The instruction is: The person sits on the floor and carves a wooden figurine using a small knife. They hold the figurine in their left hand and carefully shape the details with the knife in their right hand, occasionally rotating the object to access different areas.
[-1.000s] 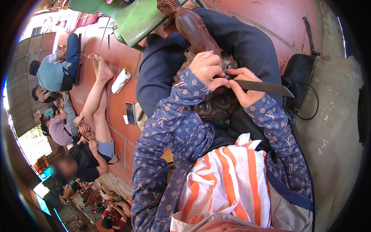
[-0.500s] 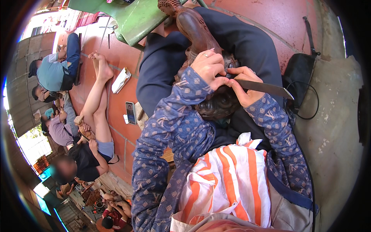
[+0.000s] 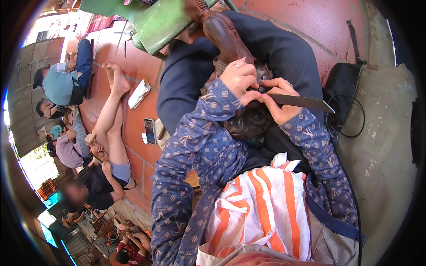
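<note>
Between my thighs lies a dark brown carved wooden statue (image 3: 224,37), its knobbed head toward the green chair and its wavy carved base toward me. My right hand (image 3: 284,99) is closed around a flat metal blade (image 3: 306,102) with a slanted end sticking out to the right. The blade's other end is hidden between my hands. My left hand (image 3: 242,82), wearing a ring, is curled over the statue, its thumb meeting my right thumb by the blade. Its fingertips are partly covered, but they appear to rest on the wood.
Ahead stands a green plastic chair (image 3: 155,26). A black bag (image 3: 344,82) with a cable lies at the right. On the tiled floor at left are a phone (image 3: 150,131) and a folded white paper (image 3: 139,94). Several people sit farther left, one with bare legs stretched out.
The blade has shifted slightly to the left with my right hand. The statue's upper end has moved slightly. My left hand stays in nearly the same place.
</note>
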`<state>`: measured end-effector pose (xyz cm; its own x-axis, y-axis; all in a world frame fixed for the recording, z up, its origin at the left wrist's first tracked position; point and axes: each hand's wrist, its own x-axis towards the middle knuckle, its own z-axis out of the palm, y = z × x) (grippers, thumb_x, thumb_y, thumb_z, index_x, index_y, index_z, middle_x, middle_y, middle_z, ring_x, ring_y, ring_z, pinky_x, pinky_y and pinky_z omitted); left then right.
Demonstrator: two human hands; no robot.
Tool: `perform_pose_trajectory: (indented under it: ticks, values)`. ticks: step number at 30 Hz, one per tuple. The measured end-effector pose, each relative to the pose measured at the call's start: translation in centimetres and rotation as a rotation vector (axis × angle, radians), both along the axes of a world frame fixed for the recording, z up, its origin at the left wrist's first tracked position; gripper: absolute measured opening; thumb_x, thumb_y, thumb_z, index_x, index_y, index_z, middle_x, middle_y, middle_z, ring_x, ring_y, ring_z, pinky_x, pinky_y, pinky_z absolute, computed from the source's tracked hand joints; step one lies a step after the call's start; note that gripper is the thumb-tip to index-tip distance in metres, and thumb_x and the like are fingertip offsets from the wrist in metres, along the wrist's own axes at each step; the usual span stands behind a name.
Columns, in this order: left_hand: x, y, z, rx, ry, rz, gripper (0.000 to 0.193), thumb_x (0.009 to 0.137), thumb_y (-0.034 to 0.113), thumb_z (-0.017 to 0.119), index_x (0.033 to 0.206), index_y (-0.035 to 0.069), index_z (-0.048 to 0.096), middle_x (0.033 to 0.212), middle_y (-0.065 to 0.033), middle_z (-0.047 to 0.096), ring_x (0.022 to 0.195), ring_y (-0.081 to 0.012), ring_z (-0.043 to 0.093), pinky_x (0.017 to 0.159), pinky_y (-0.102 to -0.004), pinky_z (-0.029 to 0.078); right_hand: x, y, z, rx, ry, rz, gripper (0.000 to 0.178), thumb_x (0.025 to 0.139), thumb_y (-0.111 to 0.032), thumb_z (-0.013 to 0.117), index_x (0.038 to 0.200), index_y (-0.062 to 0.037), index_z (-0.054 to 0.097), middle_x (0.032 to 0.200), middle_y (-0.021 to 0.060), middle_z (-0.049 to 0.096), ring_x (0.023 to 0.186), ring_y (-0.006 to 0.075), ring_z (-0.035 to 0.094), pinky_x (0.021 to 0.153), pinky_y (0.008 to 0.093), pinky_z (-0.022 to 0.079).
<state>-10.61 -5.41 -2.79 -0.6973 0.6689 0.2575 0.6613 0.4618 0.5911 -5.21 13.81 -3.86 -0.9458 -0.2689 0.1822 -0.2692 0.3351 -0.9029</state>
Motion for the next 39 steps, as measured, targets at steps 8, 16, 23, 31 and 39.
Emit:
perform_pose_trajectory:
  ticks: [8,16,23,31,39]
  values:
    - [-0.5,-0.4,0.3,0.042,-0.068,-0.059,0.023,0.061,0.019,0.080,0.072,0.006,0.066,0.078,-0.0045,0.055,0.082,-0.0236,0.058,0.101,-0.0456,0.038,-0.2,0.1,-0.3,-0.017,-0.022,0.031,0.009,0.080,-0.010,0.065,0.083,-0.0025,0.068,0.098,0.0122,0.061,0.092,0.0263,0.059,0.080,0.0351,0.046]
    - [0.2,0.5,0.2,0.038,0.021,0.041,0.021,0.060,0.016,0.080,0.069,0.005,0.065,0.076,-0.0053,0.055,0.081,-0.0256,0.057,0.099,-0.0451,0.040,-0.2,0.1,0.0,-0.022,0.022,-0.002,0.008,0.081,-0.008,0.064,0.082,-0.0022,0.069,0.094,0.0122,0.063,0.088,0.0255,0.060,0.078,0.0346,0.047]
    - [0.2,-0.4,1.8,0.200,-0.055,0.199,0.028,0.064,0.010,0.082,0.088,0.003,0.070,0.089,-0.0090,0.063,0.091,-0.0235,0.061,0.081,-0.0315,0.047,-0.5,1.1,0.3,-0.262,-0.292,-0.041,0.012,0.086,-0.009,0.061,0.089,0.0007,0.068,0.094,0.0093,0.064,0.087,0.0155,0.062,0.079,0.0279,0.048]
    - [2.1,-7.7,-0.1,0.497,-0.356,0.815,0.030,0.087,0.012,0.067,0.112,-0.002,0.062,0.107,-0.0080,0.062,0.094,-0.0134,0.059,0.086,-0.0263,0.047,-0.8,2.3,1.0,-0.173,-0.183,-0.021,0.013,0.088,-0.007,0.059,0.084,0.0047,0.063,0.107,0.0142,0.063,0.091,0.0164,0.061,0.079,0.0274,0.047]
    - [3.0,-5.7,-3.0,0.413,-0.559,0.577,0.058,0.084,0.020,0.070,0.132,-0.001,0.045,0.127,-0.0158,0.052,0.116,-0.0210,0.051,0.100,-0.0316,0.039,-0.4,0.9,-0.4,-0.061,-0.071,0.061,0.011,0.082,-0.010,0.065,0.079,0.0010,0.064,0.104,0.0156,0.060,0.098,0.0248,0.058,0.085,0.0342,0.045]
